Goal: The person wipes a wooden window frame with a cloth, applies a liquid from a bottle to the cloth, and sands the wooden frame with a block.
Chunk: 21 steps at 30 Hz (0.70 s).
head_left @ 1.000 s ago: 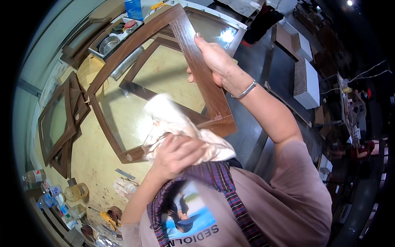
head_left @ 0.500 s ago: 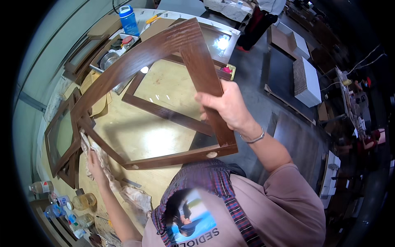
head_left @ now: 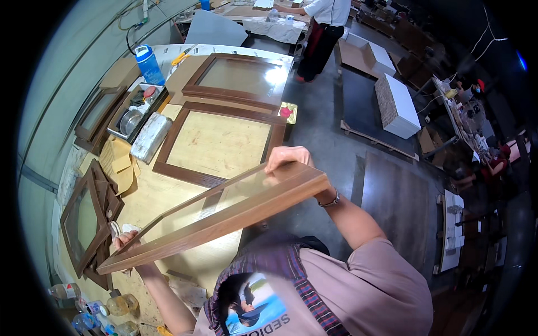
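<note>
You're mid-carry w/ the glazed brown frame (head_left: pixel 224 215), held tilted over the workbench (head_left: pixel 145 199). Left hand (head_left: pixel 124 242) clamps its low corner, right hand (head_left: pixel 288 159) grips the far top corner. Next move prob. needs level lowering, clear of the frames lying flat (head_left: pixel 216 143).

The glazed brown wooden frame (head_left: pixel 224 215) is above the workbench (head_left: pixel 151 201); two similar frames (head_left: pixel 221 143) lie behind it.
</note>
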{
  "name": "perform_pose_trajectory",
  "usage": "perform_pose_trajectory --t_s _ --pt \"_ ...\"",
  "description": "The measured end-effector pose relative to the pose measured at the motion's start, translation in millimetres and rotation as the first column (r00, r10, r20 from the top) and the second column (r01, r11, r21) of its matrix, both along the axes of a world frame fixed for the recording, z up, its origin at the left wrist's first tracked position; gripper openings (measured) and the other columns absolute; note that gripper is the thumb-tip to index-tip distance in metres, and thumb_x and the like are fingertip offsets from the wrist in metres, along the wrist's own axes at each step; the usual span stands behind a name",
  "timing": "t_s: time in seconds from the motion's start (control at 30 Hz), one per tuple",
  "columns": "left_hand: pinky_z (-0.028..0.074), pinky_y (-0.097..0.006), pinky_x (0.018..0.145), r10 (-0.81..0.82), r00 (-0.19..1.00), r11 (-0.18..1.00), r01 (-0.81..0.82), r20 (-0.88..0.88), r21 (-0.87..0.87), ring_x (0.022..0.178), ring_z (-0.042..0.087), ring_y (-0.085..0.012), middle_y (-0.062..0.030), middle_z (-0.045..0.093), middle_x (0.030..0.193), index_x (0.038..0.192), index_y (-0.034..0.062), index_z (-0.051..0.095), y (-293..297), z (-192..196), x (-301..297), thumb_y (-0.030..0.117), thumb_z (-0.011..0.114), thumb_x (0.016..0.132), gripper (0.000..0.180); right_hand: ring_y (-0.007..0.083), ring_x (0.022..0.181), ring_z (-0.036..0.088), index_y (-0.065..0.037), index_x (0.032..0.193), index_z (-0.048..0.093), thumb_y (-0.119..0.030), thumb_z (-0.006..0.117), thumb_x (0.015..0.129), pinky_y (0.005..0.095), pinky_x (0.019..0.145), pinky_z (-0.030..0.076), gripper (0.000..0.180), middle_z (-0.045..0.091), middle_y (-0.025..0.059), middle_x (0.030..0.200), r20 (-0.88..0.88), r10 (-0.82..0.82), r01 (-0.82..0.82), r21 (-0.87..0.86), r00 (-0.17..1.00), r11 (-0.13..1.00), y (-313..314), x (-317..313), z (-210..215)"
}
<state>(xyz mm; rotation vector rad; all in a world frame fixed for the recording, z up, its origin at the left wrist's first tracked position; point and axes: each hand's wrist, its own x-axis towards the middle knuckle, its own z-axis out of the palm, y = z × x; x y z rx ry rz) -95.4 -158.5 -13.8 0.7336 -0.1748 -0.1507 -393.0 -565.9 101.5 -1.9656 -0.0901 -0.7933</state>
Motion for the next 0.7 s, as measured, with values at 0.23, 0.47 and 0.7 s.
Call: perform_pose_trajectory --t_s 0.23,0.47,0.7 --pt "0.046 -0.038 0.081 -0.043 0.998 0.993 0.047 0.039 -0.112 0.071 0.056 -0.021 -0.0076 0.058 0.072 0.072 0.0095 0.052 17.8 -17.9 13.7 0.031 0.043 0.096 0.033 0.0152 0.069 0.058 -0.002 0.076 0.06 -0.017 0.076 0.064 0.027 0.063 0.045 0.025 0.06 0.0068 0.074 -0.087 0.003 -0.001 0.015 0.996 1.0 7.5 5.5 5.4" --pt "0.047 -0.036 0.074 0.107 0.946 0.993 -0.116 -0.306 -0.013 0.075 0.057 -0.0204 -0.0057 0.06 0.076 0.083 0.0077 0.059 -0.9 3.1 20.1 0.025 0.051 0.092 0.021 0.0148 0.066 0.059 -0.001 0.074 0.061 0.0 0.071 0.074 0.0264 0.061 0.046 0.01 0.061 0.0065 0.071 -0.114 -0.148 0.147 -0.013 0.982 0.989 48.4 -9.0 11.7" --pt "0.039 -0.042 0.097 -0.129 0.784 -0.753 -0.475 0.607 0.455 0.112 0.054 -0.0345 -0.0163 0.058 0.122 0.116 0.0132 0.063 44.1 -28.8 -25.5 0.031 0.064 0.084 0.037 0.018 0.067 0.061 -0.001 0.078 0.058 0.01 0.069 0.071 0.0325 0.068 0.054 0.018 0.058 0.0057 0.069 -0.225 -0.287 0.357 0.404 0.931 0.842 80.8 -2.3 32.3"
